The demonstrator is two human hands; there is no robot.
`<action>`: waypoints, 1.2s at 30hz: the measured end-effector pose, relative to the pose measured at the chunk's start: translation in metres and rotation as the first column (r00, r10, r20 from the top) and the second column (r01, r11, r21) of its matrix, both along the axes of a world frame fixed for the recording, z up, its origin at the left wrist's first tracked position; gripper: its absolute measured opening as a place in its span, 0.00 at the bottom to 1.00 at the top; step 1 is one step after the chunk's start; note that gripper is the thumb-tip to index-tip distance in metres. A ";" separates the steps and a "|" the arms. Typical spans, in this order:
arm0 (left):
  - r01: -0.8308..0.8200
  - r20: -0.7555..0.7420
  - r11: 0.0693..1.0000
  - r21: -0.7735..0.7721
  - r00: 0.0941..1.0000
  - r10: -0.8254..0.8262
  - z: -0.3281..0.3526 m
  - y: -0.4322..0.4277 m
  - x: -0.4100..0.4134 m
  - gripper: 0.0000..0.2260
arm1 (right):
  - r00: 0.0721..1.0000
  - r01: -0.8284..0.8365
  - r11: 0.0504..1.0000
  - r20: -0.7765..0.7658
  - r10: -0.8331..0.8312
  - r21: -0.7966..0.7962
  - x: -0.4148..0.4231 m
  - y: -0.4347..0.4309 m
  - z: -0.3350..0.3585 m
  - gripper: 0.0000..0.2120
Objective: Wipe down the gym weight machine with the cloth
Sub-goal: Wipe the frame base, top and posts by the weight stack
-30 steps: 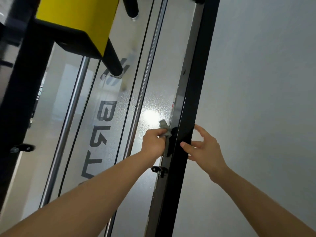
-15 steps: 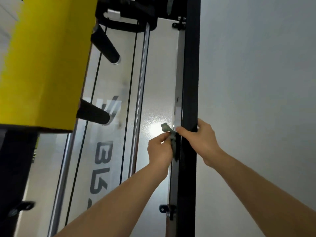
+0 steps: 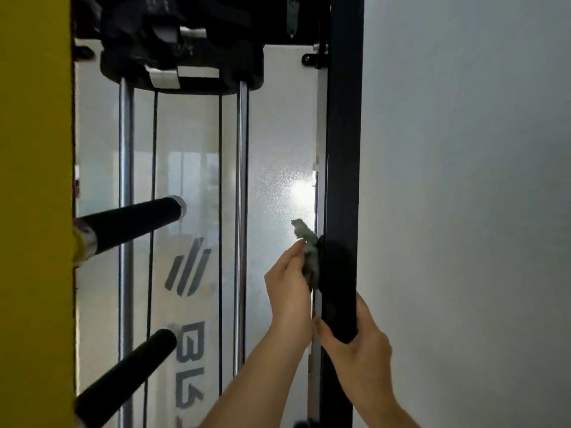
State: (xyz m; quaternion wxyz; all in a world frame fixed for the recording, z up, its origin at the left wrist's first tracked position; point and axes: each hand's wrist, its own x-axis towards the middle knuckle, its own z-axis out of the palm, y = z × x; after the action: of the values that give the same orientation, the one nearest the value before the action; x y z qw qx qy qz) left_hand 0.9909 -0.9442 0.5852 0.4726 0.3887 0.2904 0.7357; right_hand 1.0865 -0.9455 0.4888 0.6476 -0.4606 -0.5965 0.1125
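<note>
The weight machine's black upright post point(image 3: 343, 143) runs top to bottom right of centre. My left hand point(image 3: 290, 288) pinches a grey-green cloth point(image 3: 305, 238) against the post's left edge, with one corner sticking up above my fingers. A dark, shaded stretch that looks like the same cloth wraps the front of the post below that. My right hand point(image 3: 361, 344) is lower down, its thumb and fingers curled round the post and the bottom end of that dark stretch.
A frosted panel point(image 3: 278, 134) with a dark logo sits left of the post, behind two chrome guide rods point(image 3: 242, 180) and thin black cables. Two black padded bars point(image 3: 129, 222) jut from a yellow part point(image 3: 34, 180) at left. A black pulley housing point(image 3: 185, 41) hangs above; a pale wall point(image 3: 463, 180) fills the right.
My right hand slid down the post from level with the left hand to below it. The left hand kept the cloth on the post's edge. The view swung left and up.
</note>
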 end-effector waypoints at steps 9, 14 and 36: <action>0.018 -0.132 0.971 -0.239 0.990 -0.051 0.010 -0.024 -0.013 0.14 | 1.000 0.024 0.988 0.005 -0.023 -0.150 -0.001 -0.028 0.017 0.36; 0.056 -0.169 0.992 -0.115 0.983 -0.075 0.079 -0.024 -0.017 0.13 | 0.998 0.039 0.939 0.062 -0.019 -0.342 0.004 -0.040 0.037 0.30; 0.025 -0.233 0.969 -0.246 0.969 -0.084 0.177 -0.044 -0.021 0.11 | 0.982 -0.176 0.879 -0.020 0.187 -0.443 0.028 -0.043 0.233 0.39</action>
State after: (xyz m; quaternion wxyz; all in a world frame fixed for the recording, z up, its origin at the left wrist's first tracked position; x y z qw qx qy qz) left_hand 0.9698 -0.9884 0.7621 0.4979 0.4227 0.4221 0.6287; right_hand 1.1141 -0.9887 0.7217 0.5055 -0.5391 -0.6032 0.3000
